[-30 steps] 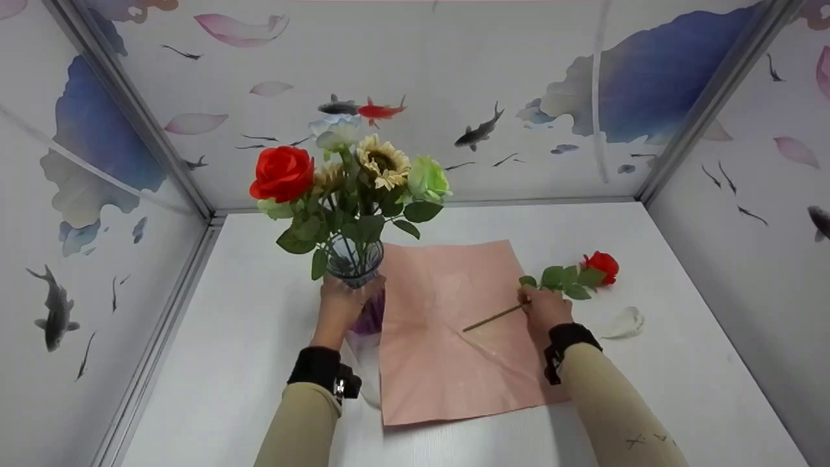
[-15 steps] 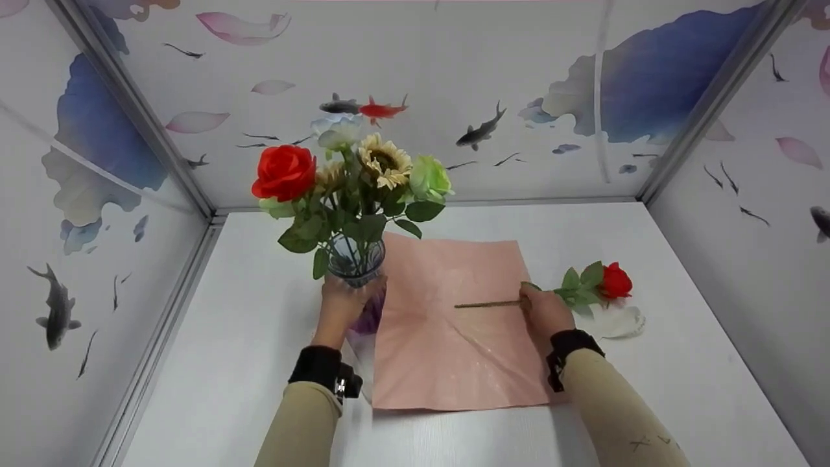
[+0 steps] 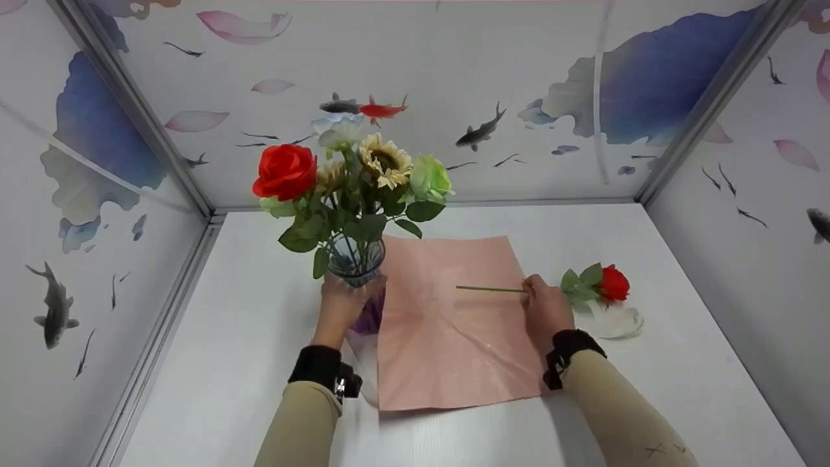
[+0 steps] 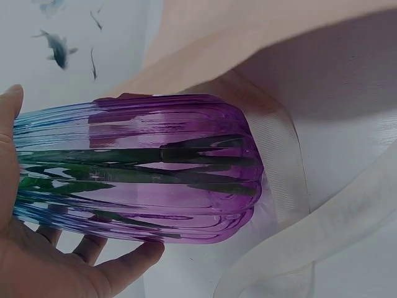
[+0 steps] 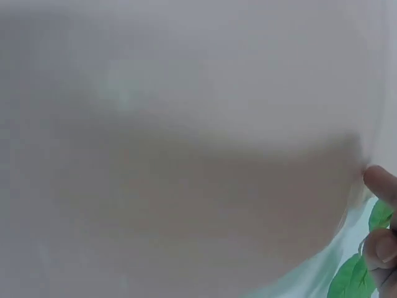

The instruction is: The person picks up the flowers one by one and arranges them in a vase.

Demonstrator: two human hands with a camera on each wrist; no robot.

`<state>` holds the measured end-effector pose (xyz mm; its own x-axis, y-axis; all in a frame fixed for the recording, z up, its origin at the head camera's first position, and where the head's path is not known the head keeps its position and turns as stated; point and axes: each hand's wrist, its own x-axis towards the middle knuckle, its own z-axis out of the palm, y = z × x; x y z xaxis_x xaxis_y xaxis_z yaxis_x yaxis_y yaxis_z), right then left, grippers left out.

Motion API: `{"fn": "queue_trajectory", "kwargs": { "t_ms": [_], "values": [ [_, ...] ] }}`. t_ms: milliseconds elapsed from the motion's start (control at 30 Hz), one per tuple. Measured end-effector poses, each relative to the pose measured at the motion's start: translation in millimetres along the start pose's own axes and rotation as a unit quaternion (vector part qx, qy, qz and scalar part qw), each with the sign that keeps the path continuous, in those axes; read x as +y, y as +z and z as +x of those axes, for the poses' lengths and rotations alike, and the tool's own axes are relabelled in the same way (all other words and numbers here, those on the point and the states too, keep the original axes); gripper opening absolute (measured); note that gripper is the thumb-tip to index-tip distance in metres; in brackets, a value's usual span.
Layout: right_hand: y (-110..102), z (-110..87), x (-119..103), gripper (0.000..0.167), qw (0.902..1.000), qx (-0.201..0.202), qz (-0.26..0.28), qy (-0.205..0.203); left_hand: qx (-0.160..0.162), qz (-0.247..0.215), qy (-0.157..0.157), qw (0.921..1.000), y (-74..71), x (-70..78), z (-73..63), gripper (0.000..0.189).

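My left hand [image 3: 347, 303] grips a ribbed glass vase [image 4: 180, 180], blue fading to purple, around its upper part. The vase holds a bouquet: a red rose [image 3: 285, 172], a cream sunflower [image 3: 384, 161], a pale green rose [image 3: 429, 178], a whitish bloom [image 3: 338, 131] and leaves. Green stems [image 4: 105, 174] show through the glass. My right hand [image 3: 548, 306] pinches the stem [image 3: 489, 288] of another red rose [image 3: 613, 283], whose bloom points right. That stem's bare end reaches left over a pink paper sheet [image 3: 447, 344]. In the right wrist view, fingers [image 5: 379, 186] and leaves [image 5: 353, 279] show at the edge.
The pink sheet lies on the white table [image 3: 674, 389], right beside the vase. A pale ribbon [image 4: 310, 236] curls near the vase's base. A white, crumpled-looking piece [image 3: 619, 322] lies below the loose rose. Printed panels enclose the table at the back and sides.
The held rose has swung from a diagonal to nearly level, its bare stem end rising and its bloom lowering. The paper has shifted slightly. The left hand and vase stay put.
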<state>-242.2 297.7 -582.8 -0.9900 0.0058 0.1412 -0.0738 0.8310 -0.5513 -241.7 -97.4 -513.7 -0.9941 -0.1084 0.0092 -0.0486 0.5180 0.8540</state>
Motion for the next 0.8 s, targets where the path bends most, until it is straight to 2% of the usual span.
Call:
{"fn": "queue_trajectory", "kwargs": {
  "t_ms": [133,267,367,500,567,733,800],
  "values": [
    [-1,4.3,-4,0.026,0.994,0.005,0.08,0.075,-0.009,0.002,-0.019,0.9998,-0.6,1.3,-1.1,0.105],
    [-2,5.3,-9,0.032,0.9767,0.003,0.164,0.139,-0.006,-0.011,-0.028,0.9995,-0.4,1.6,-0.7,0.106],
    [0,5.9,-14,0.032,0.9624,0.004,0.215,0.166,0.0,-0.019,-0.028,0.9994,0.3,1.4,0.0,0.105],
    [2,7.8,-18,0.03,0.9454,0.02,0.251,0.206,0.004,-0.019,-0.028,0.9994,0.3,1.4,0.1,0.106],
    [3,8.9,-19,0.032,0.9274,0.027,0.289,0.236,0.002,-0.019,-0.031,0.9993,-0.2,1.6,-0.1,0.107],
    [3,8.1,-23,0.047,0.8651,0.028,0.41,0.287,-0.003,-0.025,-0.046,0.9986,-0.8,2.0,0.1,0.111],
    [1,7.1,-26,0.049,0.8531,0.025,0.431,0.294,-0.003,-0.027,-0.045,0.9986,-0.7,2.0,0.2,0.11]
  ]
}}
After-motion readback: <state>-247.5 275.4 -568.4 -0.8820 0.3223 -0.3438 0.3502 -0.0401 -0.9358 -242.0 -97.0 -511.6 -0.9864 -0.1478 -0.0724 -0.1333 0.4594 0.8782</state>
